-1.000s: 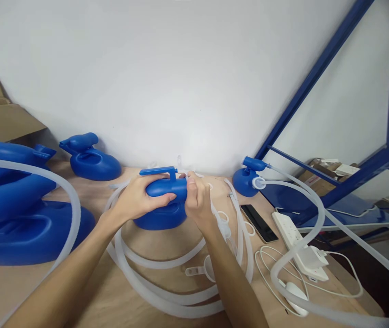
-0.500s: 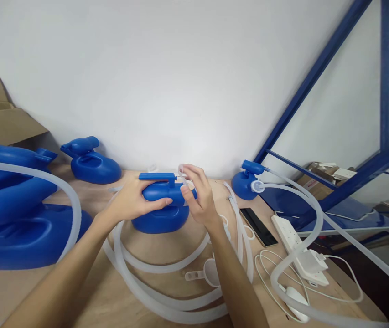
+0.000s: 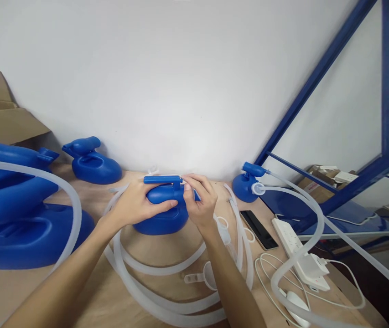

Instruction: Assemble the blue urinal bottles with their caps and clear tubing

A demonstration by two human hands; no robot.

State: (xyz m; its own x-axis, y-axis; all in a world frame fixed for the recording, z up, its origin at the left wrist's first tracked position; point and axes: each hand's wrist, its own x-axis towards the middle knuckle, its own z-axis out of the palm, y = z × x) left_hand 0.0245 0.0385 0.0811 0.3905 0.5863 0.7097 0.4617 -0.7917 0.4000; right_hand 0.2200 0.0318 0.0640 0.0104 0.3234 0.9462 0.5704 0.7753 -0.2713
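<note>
A blue plastic urinal bottle (image 3: 163, 223) stands on the wooden table in front of me. My left hand (image 3: 139, 200) is wrapped round its upper part, thumb across the near side, fingers behind and beneath the narrow blue bar (image 3: 162, 179) on top. At the right end of that bar, my right hand (image 3: 201, 198) has its fingers closed together and touching the tip. Those fingers hide whatever clear piece they pinch. Beneath my arms, a translucent hose (image 3: 167, 269) lies coiled round the bottle. A clear plastic cap with a tab (image 3: 209, 275) lies beside my right forearm.
More blue bottles (image 3: 95, 168) stand at left, near a cardboard box (image 3: 6, 123). Another bottle (image 3: 245, 187) with hoses stands at the back right. A phone (image 3: 259, 230), a power strip (image 3: 292, 241) and a white charger cable (image 3: 346, 307) lie along the right edge.
My right hand has moved slightly down and its fingers have closed in on the bar's right end. The clear looped piece seen above them is now hidden. The bar has shifted slightly right.
</note>
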